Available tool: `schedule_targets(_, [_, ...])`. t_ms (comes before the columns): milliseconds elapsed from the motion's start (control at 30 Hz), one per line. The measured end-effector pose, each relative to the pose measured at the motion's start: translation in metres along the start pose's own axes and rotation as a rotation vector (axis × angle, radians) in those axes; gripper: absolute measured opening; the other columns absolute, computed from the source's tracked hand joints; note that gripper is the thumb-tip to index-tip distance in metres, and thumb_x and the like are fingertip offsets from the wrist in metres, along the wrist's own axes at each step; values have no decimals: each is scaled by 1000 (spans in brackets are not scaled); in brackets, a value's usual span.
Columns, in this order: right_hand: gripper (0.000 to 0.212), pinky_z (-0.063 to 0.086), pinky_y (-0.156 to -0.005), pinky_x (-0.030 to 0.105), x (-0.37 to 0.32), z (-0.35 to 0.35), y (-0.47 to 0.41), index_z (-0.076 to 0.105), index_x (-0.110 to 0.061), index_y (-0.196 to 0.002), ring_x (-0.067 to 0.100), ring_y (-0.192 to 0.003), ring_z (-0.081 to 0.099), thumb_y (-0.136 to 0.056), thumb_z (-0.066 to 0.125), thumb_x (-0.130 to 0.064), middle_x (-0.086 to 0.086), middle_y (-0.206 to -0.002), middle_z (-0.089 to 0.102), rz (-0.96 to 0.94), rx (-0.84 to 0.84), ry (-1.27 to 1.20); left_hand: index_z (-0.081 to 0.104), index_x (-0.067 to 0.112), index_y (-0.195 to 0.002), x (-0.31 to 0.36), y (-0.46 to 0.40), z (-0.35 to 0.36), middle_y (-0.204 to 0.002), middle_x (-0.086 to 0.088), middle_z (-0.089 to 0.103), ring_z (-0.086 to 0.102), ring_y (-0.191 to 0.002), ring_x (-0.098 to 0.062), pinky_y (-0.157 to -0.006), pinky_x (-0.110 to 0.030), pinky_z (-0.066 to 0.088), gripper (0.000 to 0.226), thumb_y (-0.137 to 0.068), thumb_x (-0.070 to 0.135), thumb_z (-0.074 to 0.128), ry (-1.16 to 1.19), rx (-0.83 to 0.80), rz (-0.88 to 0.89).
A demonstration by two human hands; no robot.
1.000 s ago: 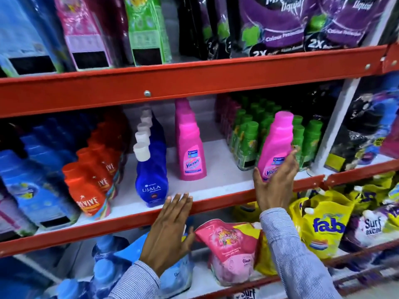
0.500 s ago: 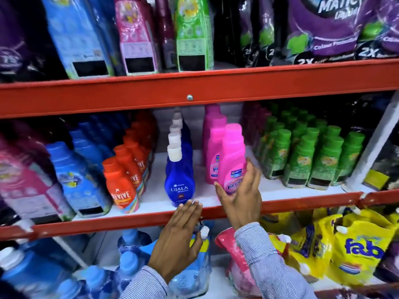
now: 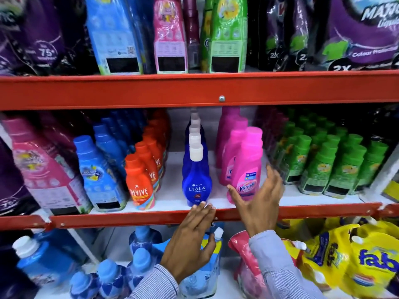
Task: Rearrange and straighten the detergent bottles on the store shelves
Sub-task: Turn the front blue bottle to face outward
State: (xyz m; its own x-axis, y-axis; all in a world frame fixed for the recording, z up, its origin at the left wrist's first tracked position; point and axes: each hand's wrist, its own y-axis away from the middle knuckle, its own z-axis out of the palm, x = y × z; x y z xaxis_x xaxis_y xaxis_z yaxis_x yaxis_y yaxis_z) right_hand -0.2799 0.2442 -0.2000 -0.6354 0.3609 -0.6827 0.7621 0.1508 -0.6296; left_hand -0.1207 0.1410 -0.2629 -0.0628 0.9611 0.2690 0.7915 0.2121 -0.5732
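Observation:
A pink Vanish bottle stands upright at the front of the pink row on the middle shelf. My right hand is open just in front of it, thumb and fingers spread on either side of its base, not gripping. My left hand lies flat with its fingertips on the red shelf edge, below the front blue Ujala bottle. Left of that stands a row of orange Revive bottles. Green bottles fill the right of the shelf.
Blue and pink softener bottles crowd the left of the middle shelf. Tall refill packs line the top shelf. Yellow fab pouches, a pink pouch and blue bottles sit on the lower shelf under my arms.
My right hand carried the pink Vanish bottle from the green bottles to the front of the pink row and let go of it. My left hand stayed on the shelf edge.

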Motion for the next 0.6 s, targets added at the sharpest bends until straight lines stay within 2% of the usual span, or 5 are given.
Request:
schedule_targets(100, [57, 40, -107, 28, -11, -6, 16, 53, -2, -128, 27, -117, 50, -80, 76, -21, 17, -124, 56, -160, 129, -134, 62, 14, -132, -7, 4, -12, -135, 3, 65, 54, -131, -9, -115, -22, 39, 45, -88, 25, 60, 151, 197, -68])
schedule_targets(200, [31, 48, -98, 28, -24, 2, 31, 63, -9, -119, 20, -104, 61, -87, 62, -11, 8, -113, 66, -272, -52, -227, 68, 13, -120, -12, -6, -28, -121, 3, 69, 63, -115, -9, -106, -21, 46, 34, -88, 20, 63, 193, 405, -177])
schedule_targets(300, [40, 54, -93, 37, -30, 24, 39, 58, -16, -128, 18, -102, 66, -88, 54, -16, 4, -120, 67, -109, -286, -277, 63, 19, -122, -19, -20, -40, -115, 9, 65, 65, -107, -8, -99, -23, 52, 39, -83, 20, 68, 290, 461, -376])
schedule_targets(400, [48, 55, -94, 38, -30, 37, 36, 56, -15, -130, 13, -101, 68, -83, 53, -5, 4, -119, 70, 4, -391, -328, 58, 23, -124, -28, -29, -42, -116, 8, 67, 67, -106, -7, -96, -32, 58, 45, -82, 35, 69, 355, 392, -479])
schedule_targets(600, [45, 50, -77, 8, -29, 39, 24, 63, -17, -119, -9, -84, 66, -84, 53, 9, -5, -101, 74, 82, -477, -391, 58, 25, -117, -34, -40, -45, -110, 10, 75, 71, -99, 0, -91, -37, 62, 35, -88, 17, 76, 464, 254, -478])
